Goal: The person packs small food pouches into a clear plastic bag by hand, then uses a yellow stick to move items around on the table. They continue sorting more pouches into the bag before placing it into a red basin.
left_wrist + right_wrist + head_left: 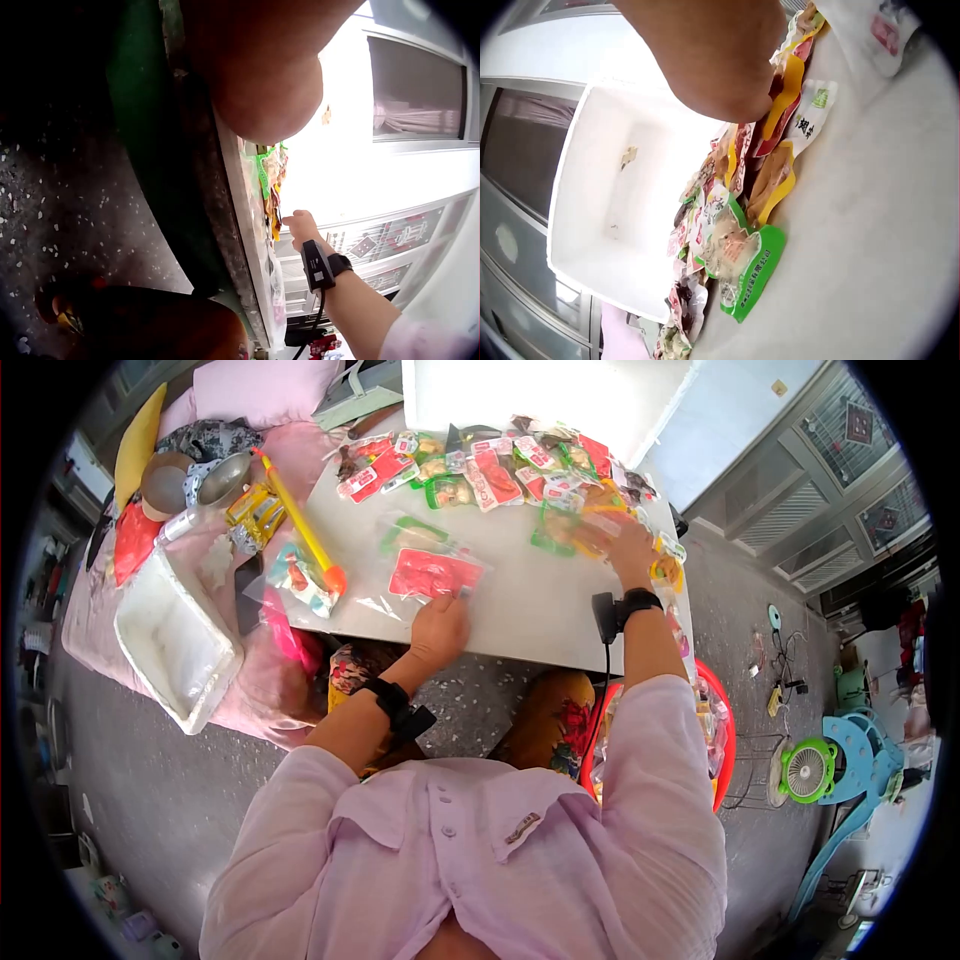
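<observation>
On the near part of the white table (530, 600), my left hand (441, 630) pinches the near edge of a clear plastic bag (375, 603). A red-labelled packet (433, 573) shows inside the bag, along with something green at its far end. My right hand (630, 552) reaches to the table's right side, its fingers on a yellow-edged snack packet (784, 97). That palm hides part of the packet in the right wrist view. Just left of the right hand lies a green-edged packet (553, 528); its printed green border (759, 274) shows close up.
Many snack packets (495, 475) are heaped along the table's far side before a white foam box (540, 400). To the left are a yellow pump-like tube (300, 525), a packet (303, 580) and another foam box (175, 635). A red basket (722, 760) stands at right.
</observation>
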